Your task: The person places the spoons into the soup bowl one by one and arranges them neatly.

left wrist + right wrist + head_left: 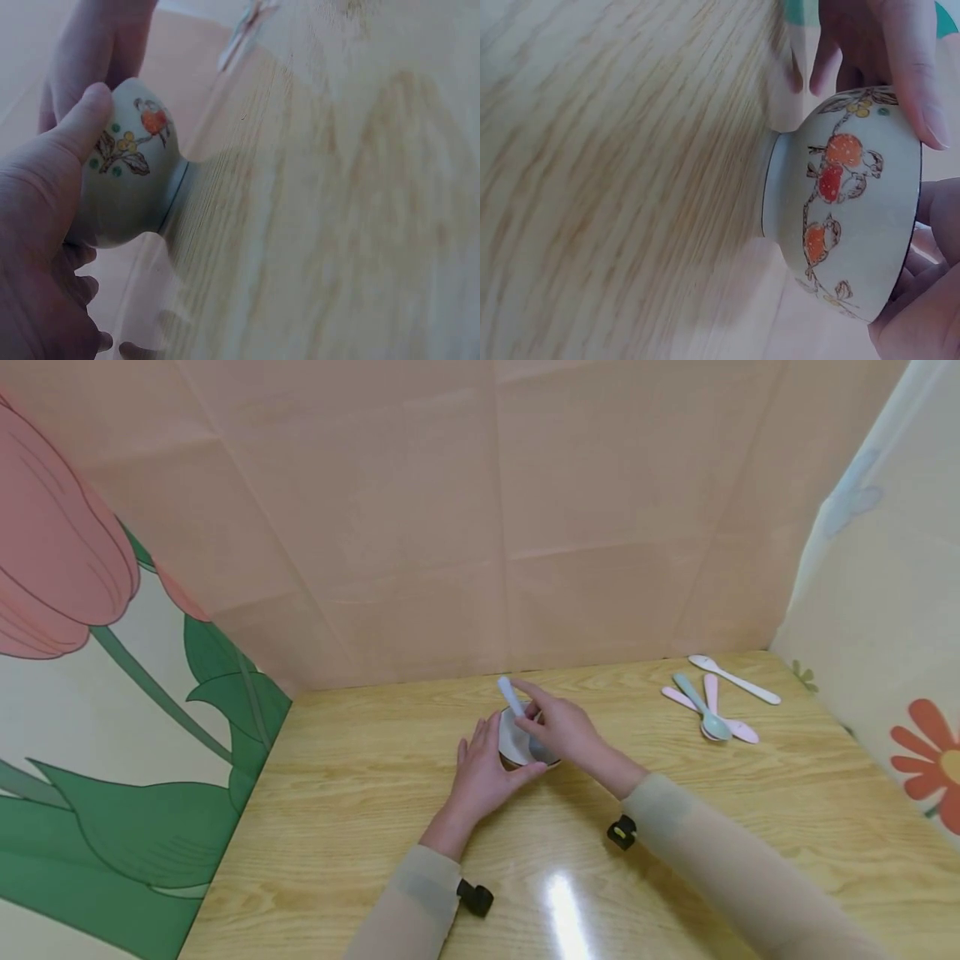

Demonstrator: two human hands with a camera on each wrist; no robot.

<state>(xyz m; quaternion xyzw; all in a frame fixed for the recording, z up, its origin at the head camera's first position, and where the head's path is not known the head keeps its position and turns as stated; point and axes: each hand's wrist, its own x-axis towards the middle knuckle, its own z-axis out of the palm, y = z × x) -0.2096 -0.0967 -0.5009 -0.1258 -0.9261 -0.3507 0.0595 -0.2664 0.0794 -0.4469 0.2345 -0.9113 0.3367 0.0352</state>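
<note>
A small white bowl (pixel 513 745) stands on the table at the centre of the head view. Painted birds and twigs decorate its outer wall, seen in the right wrist view on the bowl (pixel 862 217). My left hand (pixel 482 775) grips it from the left, thumb along the near side and fingers spread on the far left. Over the bowl, my right hand (pixel 564 727) pinches a pale blue spoon (pixel 511 695), its handle slanting up to the left. The spoon's lower part is partly hidden behind the fingers. In both wrist views the spoon is out of sight.
At the back right of the wooden table (pixel 360 793) lie several spoons: a pale green spoon (pixel 714 725) crosses pink ones, and a white spoon (pixel 738 680) lies behind them. A pink cloth (pixel 390 527) hangs behind the table, with flower-printed cloth at the sides.
</note>
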